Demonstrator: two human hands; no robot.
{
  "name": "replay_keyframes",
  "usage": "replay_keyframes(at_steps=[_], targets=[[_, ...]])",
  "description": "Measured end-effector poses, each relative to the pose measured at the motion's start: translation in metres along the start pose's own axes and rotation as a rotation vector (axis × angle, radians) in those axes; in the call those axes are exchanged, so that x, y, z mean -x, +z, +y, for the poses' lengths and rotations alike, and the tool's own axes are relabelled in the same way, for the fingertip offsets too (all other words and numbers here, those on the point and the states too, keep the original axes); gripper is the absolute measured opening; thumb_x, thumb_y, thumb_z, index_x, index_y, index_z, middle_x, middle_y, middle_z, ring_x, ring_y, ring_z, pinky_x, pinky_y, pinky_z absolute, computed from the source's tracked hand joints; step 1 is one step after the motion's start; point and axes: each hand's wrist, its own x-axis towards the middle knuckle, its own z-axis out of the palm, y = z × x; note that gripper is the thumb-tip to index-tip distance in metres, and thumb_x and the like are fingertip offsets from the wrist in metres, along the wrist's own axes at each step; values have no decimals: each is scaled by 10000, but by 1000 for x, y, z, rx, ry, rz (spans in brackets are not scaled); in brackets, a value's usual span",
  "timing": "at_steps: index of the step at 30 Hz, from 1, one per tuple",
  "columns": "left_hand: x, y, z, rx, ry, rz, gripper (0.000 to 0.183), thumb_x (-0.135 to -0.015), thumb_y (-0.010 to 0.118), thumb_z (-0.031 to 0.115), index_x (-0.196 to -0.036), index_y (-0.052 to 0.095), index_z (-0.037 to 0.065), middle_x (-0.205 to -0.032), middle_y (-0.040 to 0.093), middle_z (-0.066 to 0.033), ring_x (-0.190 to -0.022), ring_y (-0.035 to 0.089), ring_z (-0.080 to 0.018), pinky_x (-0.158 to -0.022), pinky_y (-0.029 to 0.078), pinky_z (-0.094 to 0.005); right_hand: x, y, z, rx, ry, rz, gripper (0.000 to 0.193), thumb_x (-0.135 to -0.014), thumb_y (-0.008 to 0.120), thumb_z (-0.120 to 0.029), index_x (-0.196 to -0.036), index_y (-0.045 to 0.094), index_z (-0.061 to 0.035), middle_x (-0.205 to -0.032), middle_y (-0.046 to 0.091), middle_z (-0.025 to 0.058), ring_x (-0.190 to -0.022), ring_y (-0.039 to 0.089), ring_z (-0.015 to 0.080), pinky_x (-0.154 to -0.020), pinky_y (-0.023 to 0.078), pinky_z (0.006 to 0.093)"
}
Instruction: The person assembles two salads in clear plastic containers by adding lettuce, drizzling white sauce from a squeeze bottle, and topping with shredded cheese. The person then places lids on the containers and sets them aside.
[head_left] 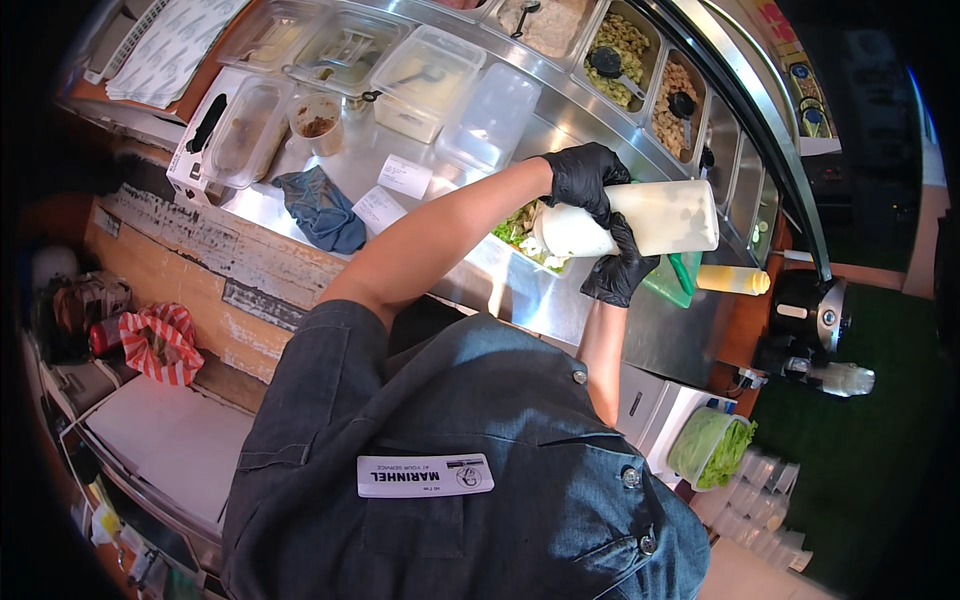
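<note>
Toward the right end of the steel counter (550, 303), a large pale bottle (672, 216) tilts sideways, 1 end near chopped greens (515, 230); the black-gloved left hand (580, 182) and right hand (618, 272) both have fingers clamped on it.

Bright light now, gleaming off the pale cylindrical plastic bottle (680, 215) at two o'clock, glaring off the silver steel counter (255, 208) at ten! Shadows dapple the dark-blue cloth shirt (540, 480) at six; fisheye curves meet black corners.
</note>
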Motion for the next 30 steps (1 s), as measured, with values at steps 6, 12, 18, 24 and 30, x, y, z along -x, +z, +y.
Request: replay_keyframes(at_steps=[6,12,18,24,30], targets=[[-9,6,-1,-59,58,48,343,-543,789,120,-835,640,18,-759,656,-103,-657,599,-154,-636,484,-308,-7,-6,4,-95,35,42,536,-605,682,160,-1114,546,57,-1051,595,134,-898,607,230,-828,511,343],[-16,6,9,-52,-45,-16,341,-549,784,126,-833,637,10,-766,659,-106,-668,611,-166,-640,488,-314,-10,-12,3,-117,26,46,519,-622,674,161,-1114,547,53,-1050,594,134,-894,607,223,-827,512,337],[-28,12,5,-124,-42,-55,526,-602,789,270,-1039,632,23,-943,663,-144,-837,638,-221,-755,488,-319,-19,-24,16,-177,83,82,467,-689,665,91,-1133,529,46,-1055,590,141,-898,611,224,-821,519,342],[-25,9,5,38,-80,-87,528,-890,566,316,-1311,448,20,-1250,540,-163,-1135,524,-247,-946,406,-292,-35,-54,19,-450,332,71,497,-815,661,-246,-1226,482,-29,-1165,571,144,-1077,556,283,-935,463,443],[10,-16,0,402,-130,-119,624,-777,696,46,-1326,403,-9,-1231,554,-86,-1146,501,-164,-1007,394,-296,-38,-76,-3,-622,325,212,619,-796,655,-418,-1257,452,-59,-1259,505,146,-1157,487,315,-991,390,496]])
